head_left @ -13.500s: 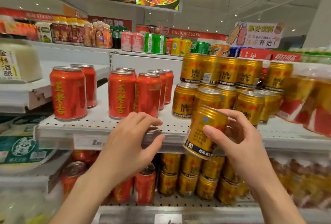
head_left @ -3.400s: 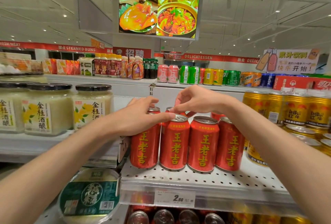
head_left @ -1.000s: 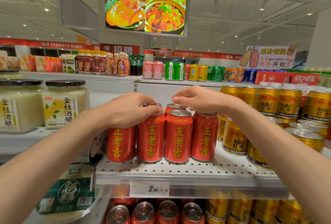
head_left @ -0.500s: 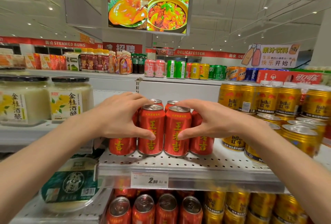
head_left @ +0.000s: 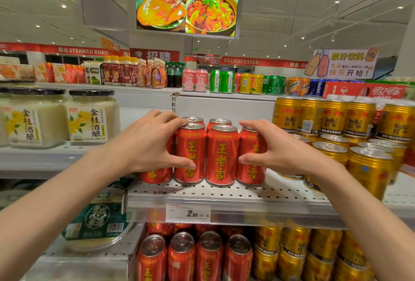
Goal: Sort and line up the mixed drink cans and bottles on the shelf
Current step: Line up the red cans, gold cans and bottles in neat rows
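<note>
Several red cans (head_left: 222, 157) with yellow characters stand in a tight front row on the perforated white shelf (head_left: 224, 193), with more red cans behind. My left hand (head_left: 148, 143) wraps the left end of the row, thumb on the front, fingers over the tops. My right hand (head_left: 276, 148) clasps the rightmost red can (head_left: 252, 168) the same way. Gold Red Bull cans (head_left: 368, 168) stand to the right, stacked two high at the back.
Glass jars of rice wine (head_left: 92, 119) stand on the shelf to the left. A price tag (head_left: 188, 212) hangs on the shelf edge. Below are more red cans (head_left: 193, 256) and gold cans (head_left: 314, 253). A tub (head_left: 98, 224) lies lower left. Assorted drinks line the top shelf.
Both hands came down from the can tops to the sides of the red row and pressed it together. In the last half second they barely shifted.
</note>
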